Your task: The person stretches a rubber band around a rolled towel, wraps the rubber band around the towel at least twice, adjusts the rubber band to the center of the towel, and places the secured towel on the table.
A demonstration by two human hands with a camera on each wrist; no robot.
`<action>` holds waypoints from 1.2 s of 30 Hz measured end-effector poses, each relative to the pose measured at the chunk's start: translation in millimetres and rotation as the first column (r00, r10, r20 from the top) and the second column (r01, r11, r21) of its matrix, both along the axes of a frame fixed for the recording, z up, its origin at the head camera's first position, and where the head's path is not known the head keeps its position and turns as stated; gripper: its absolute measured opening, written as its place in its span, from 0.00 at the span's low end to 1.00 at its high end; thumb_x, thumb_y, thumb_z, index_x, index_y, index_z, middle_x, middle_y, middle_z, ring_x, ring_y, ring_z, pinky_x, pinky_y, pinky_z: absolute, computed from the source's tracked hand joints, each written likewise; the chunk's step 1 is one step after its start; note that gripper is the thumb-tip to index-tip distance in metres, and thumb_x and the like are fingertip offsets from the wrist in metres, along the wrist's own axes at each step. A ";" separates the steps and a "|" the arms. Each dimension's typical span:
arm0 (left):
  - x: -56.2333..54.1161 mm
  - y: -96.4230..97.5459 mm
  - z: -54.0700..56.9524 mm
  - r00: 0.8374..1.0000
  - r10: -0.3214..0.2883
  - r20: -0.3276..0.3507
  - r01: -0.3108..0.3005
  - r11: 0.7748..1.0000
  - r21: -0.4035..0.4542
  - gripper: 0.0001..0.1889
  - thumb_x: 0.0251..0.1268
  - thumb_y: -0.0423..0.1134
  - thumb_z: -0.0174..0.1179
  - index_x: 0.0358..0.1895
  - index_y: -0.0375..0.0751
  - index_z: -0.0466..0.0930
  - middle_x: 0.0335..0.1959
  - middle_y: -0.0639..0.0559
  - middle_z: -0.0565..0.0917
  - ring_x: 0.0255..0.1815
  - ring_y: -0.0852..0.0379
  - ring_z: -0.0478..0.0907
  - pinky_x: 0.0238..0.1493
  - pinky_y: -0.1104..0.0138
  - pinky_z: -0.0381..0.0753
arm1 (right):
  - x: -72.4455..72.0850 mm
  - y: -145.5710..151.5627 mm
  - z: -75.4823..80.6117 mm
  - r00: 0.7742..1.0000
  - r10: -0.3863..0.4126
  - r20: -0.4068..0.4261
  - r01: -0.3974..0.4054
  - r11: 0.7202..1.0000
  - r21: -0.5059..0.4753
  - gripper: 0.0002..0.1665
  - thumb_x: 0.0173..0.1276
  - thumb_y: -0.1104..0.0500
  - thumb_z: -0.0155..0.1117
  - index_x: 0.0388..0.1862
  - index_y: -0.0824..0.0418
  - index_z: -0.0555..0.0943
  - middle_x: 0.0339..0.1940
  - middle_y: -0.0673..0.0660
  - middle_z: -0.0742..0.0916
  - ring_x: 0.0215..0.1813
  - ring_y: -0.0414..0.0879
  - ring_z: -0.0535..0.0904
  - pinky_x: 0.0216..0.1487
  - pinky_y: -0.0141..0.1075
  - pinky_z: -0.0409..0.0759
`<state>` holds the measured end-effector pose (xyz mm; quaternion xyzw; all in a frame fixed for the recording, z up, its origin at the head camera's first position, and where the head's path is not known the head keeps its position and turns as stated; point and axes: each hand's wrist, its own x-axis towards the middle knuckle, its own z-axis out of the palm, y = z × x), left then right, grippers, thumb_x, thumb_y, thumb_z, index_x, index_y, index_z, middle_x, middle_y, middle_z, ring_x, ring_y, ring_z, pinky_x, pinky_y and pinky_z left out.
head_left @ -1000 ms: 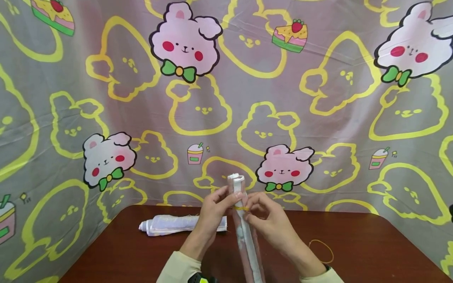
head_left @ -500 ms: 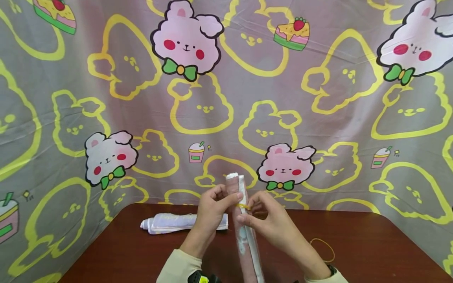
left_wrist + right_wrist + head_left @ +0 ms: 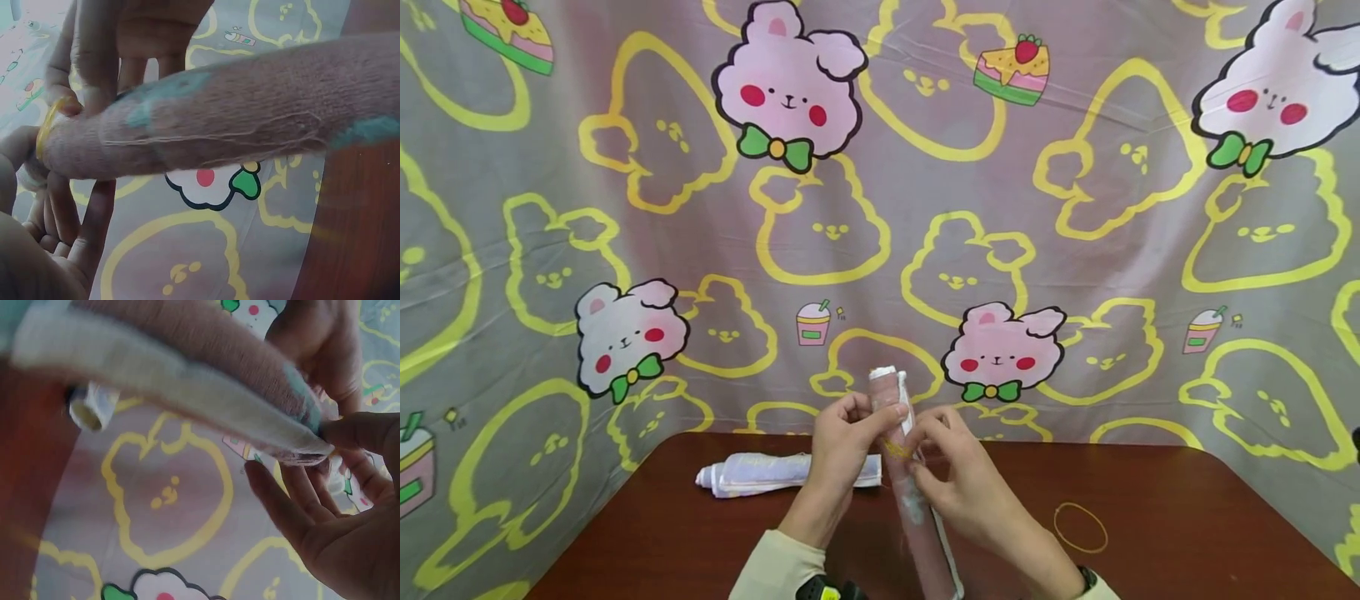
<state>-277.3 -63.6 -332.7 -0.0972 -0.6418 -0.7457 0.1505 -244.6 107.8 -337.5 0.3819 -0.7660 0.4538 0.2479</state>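
A pink towel (image 3: 917, 508) with a white edge and pale blue patches is rolled into a long stick. It is held up at a tilt over the table. My left hand (image 3: 842, 437) grips the roll near its top end, thumb across the front. A yellow rubber band (image 3: 895, 450) goes round the roll just below that thumb. At the band, my right hand (image 3: 958, 467) pinches with thumb and forefinger, and the band reaches toward those fingertips. In the left wrist view the band (image 3: 47, 128) circles the towel (image 3: 219, 119) near its end.
A lavender rolled towel (image 3: 767, 475) with white edges lies on the dark red table (image 3: 685, 550), left of and behind my left hand. Another thin yellow rubber band (image 3: 1081, 527) rests to the right of my right forearm. A patterned curtain (image 3: 880, 250) hangs behind the table.
The pink roll has turned, so its pink side faces the head camera and the white edge sits at the right. Its top has shifted slightly left, and the band now sits lower in view.
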 end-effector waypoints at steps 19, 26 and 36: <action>-2.9 -5.3 -2.0 0.957 -0.288 -0.020 0.288 0.956 0.048 0.09 0.68 0.33 0.69 0.43 0.31 0.83 0.34 0.50 0.84 0.35 0.59 0.84 0.40 0.66 0.86 | -0.8 6.6 2.9 0.975 0.001 0.221 0.022 0.995 -0.102 0.16 0.69 0.62 0.77 0.41 0.60 0.75 0.41 0.54 0.81 0.41 0.45 0.85 0.42 0.37 0.84; 0.4 2.6 -1.7 0.994 -0.106 -0.012 0.106 0.993 0.052 0.10 0.61 0.34 0.76 0.34 0.35 0.83 0.27 0.52 0.81 0.31 0.60 0.80 0.33 0.68 0.83 | 0.8 -2.4 -1.5 0.991 -0.088 0.101 0.094 0.994 -0.060 0.22 0.60 0.70 0.82 0.40 0.57 0.76 0.42 0.53 0.75 0.40 0.47 0.83 0.36 0.36 0.87; -0.8 -0.7 -2.5 0.995 -0.097 0.004 0.097 0.995 0.019 0.11 0.61 0.37 0.75 0.36 0.36 0.82 0.28 0.53 0.79 0.30 0.60 0.78 0.34 0.66 0.82 | 0.1 0.8 -1.5 0.996 0.021 0.088 -0.016 0.999 -0.047 0.21 0.61 0.80 0.68 0.39 0.56 0.80 0.51 0.58 0.78 0.46 0.50 0.82 0.37 0.36 0.86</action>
